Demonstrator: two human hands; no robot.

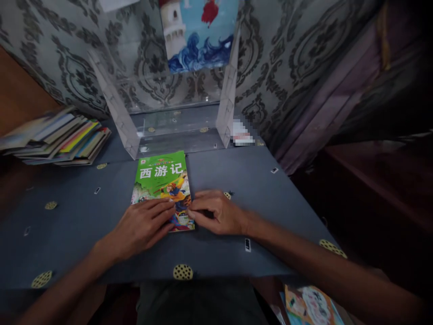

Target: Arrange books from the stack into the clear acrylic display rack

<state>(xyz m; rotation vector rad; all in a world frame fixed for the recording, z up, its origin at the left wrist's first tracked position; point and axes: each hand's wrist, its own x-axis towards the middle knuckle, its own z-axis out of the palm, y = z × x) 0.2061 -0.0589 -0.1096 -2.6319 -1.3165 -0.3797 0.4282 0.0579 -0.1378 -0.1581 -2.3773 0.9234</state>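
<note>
Resting the left hand (144,224) flat, outstretched, on a green book (162,169) on the tabletop (223,259) before a clear rack (227,106); curling the right hand (218,212) at the book's right edge, whether clamped impossible to tell.

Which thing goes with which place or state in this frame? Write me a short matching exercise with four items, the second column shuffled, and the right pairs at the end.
Things
1. Green-covered paper book with white title characters
2. Slanting pile of thin, mixed-colour books
3. Clear plastic stand with two upright side panels
4. Left hand

Places and states
A. At the back, before the grey patterned wall covering, see-through
B. Palm-down, fingers stretched out
C. At the far left of the blue-grey tablecloth
D. Lying flat, partly covered by fingers

Right pairs: 1-D, 2-C, 3-A, 4-B
</note>
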